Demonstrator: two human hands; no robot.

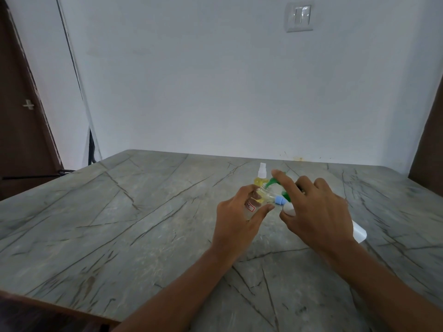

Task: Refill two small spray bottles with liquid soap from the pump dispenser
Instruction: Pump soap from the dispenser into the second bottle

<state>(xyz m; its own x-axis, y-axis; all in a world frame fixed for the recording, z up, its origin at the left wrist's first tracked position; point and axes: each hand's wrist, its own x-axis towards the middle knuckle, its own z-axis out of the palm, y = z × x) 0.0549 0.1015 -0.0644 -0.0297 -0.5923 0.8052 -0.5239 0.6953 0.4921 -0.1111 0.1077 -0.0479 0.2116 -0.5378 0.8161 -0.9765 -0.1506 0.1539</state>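
My left hand is wrapped around a small clear spray bottle with a red-edged label, held tilted with its open neck toward the green nozzle. My right hand lies over the green pump head of the soap dispenser, with the index finger stretched out on top of it. The green spout sits right at the held bottle's mouth. Most of the dispenser is hidden behind my right hand. A second small spray bottle with yellow liquid and a white spray top stands upright just behind.
A small blue cap and a white cap show between my hands. A white cylindrical object sticks out past my right wrist. All rest on a grey marble-patterned table against a white wall, with dark doors at either side.
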